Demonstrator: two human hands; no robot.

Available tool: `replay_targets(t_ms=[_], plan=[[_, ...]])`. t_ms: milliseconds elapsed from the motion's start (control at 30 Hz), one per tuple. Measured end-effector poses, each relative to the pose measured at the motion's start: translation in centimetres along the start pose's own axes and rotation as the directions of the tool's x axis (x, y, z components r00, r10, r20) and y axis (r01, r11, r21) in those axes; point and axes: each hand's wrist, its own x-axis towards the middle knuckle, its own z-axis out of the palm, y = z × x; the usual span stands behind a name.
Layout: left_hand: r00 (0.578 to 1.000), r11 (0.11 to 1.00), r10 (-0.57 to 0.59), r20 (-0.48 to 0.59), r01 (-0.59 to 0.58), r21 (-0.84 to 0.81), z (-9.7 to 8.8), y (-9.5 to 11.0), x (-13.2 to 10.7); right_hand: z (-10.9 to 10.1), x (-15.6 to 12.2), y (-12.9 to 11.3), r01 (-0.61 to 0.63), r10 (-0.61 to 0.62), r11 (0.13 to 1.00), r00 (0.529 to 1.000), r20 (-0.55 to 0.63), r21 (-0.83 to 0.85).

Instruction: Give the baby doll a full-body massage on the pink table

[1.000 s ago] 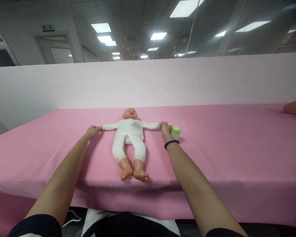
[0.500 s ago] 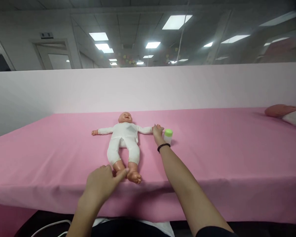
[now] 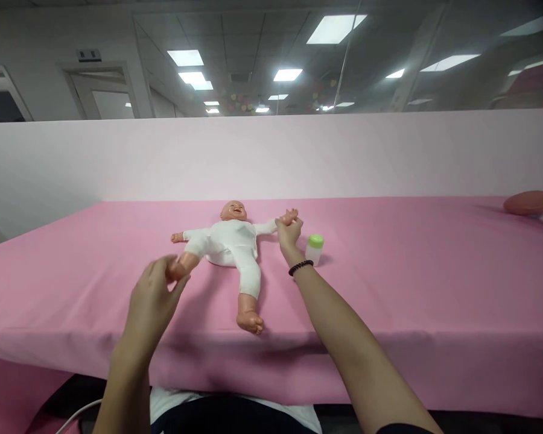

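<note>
A baby doll (image 3: pixel 228 241) in a white suit lies on its back on the pink-covered table (image 3: pixel 389 271), its head toward the wall. My left hand (image 3: pixel 156 289) grips the doll's foot on the left side, and that leg is lifted and spread out to the left. With thumb and fingers, my right hand (image 3: pixel 290 235) holds the doll's hand on the right side, keeping that arm stretched out and slightly raised. The doll's other leg lies straight, its bare foot near the table's front edge. Close to my right wrist stands a small bottle (image 3: pixel 314 250) with a green lid.
A second doll (image 3: pixel 529 203) lies partly in view at the far right. Behind the table runs a white low wall (image 3: pixel 271 157) with glass above it. A white cable (image 3: pixel 79 416) hangs below the front edge at the left.
My left hand has taken the doll's left-side leg up and outward to the left, away from the other leg. My right hand has lifted the doll's hand slightly.
</note>
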Motion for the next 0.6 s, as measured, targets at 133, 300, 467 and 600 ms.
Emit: replay_targets(t_ms=[133,300,467,600], plan=[[0.994,0.974,0.078,-0.075,-0.092,-0.209,3.4,2.6,5.1,1.1,-2.9,-1.1,0.396,-0.388,0.918,0.892,0.233,0.009],[0.963,0.957,0.249,0.102,-0.229,-0.176,8.1,4.1,6.2,1.8,-5.7,-0.8,0.789,-0.627,0.610,0.430,0.650,0.066],[0.991,0.937,0.129,-0.040,-0.135,-0.322,4.0,1.9,2.7,1.6,-4.6,-0.9,0.606,-0.551,0.795,0.696,0.461,0.036],[0.989,0.956,-0.132,0.074,0.146,-0.253,-0.7,-2.3,-0.6,0.7,-1.9,-0.1,0.103,-0.101,0.994,0.992,0.073,-0.026]])
